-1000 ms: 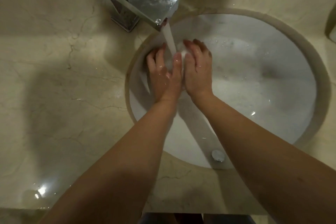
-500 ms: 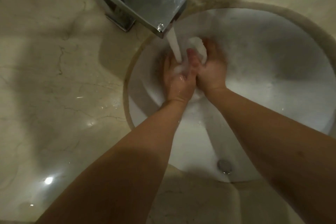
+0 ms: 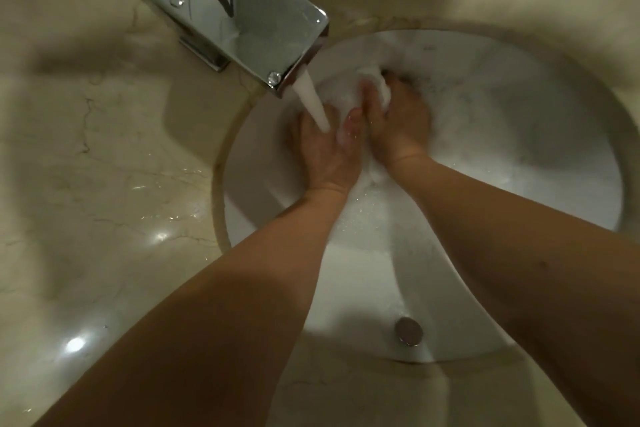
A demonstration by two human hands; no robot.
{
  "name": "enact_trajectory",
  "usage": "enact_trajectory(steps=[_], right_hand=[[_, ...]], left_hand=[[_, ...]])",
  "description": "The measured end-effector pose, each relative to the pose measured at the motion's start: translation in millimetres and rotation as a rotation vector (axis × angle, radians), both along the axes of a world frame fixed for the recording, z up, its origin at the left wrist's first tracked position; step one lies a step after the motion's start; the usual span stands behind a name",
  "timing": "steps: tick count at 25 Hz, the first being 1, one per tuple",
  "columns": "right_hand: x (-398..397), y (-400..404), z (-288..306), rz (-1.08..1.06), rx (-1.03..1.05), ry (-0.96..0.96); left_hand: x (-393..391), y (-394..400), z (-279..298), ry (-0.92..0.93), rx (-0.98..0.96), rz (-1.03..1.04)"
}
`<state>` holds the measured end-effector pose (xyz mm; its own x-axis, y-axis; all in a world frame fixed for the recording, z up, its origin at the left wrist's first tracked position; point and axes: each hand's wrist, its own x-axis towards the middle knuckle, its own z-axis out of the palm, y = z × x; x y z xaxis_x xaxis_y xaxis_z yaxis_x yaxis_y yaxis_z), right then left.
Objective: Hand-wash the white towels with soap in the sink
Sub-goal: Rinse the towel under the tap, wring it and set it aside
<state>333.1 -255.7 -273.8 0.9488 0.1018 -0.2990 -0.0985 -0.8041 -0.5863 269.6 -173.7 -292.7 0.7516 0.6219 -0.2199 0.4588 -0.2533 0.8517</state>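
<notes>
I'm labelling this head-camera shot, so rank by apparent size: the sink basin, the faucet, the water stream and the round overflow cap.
1. sink basin
2. faucet, though it sits nearer the camera, so that inflates it
3. water stream
4. overflow cap

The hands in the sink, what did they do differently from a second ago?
A second ago both hands lay flat, fingers straight, side by side under the water. Now the right hand has curled its grip round the white towel, bunching it up, and the left hand presses in beside it. The tap keeps running into the sink, as before.
</notes>
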Motion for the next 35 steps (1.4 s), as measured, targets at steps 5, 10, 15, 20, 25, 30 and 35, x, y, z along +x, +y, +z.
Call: enact_trajectory(steps=[5,10,15,20,25,30,35], right_hand=[[-15,-2,4,-0.052,0.141,-0.002],[-25,-7,20,-0.288,0.405,0.135],[-33,-3,29,-0.444,0.568,0.149],[-46,-9,38,-0.364,0.591,0.171],[-54,-4,56,-0.253,0.632,0.136],[-49,7,69,-0.329,0.673,0.082],[-54,7,49,-0.239,0.512,0.047]], left_hand=[[-3,5,2,0.042,0.249,-0.147],[-21,-4,30,0.201,0.288,0.150],[-15,-7,53,0.394,-0.476,0.511],[-19,5,50,0.202,-0.558,0.405],[-20,13,76,0.038,-0.322,0.365],[-27,29,83,-0.130,-0.107,0.239],[-24,27,75,-0.104,-0.044,0.119]])
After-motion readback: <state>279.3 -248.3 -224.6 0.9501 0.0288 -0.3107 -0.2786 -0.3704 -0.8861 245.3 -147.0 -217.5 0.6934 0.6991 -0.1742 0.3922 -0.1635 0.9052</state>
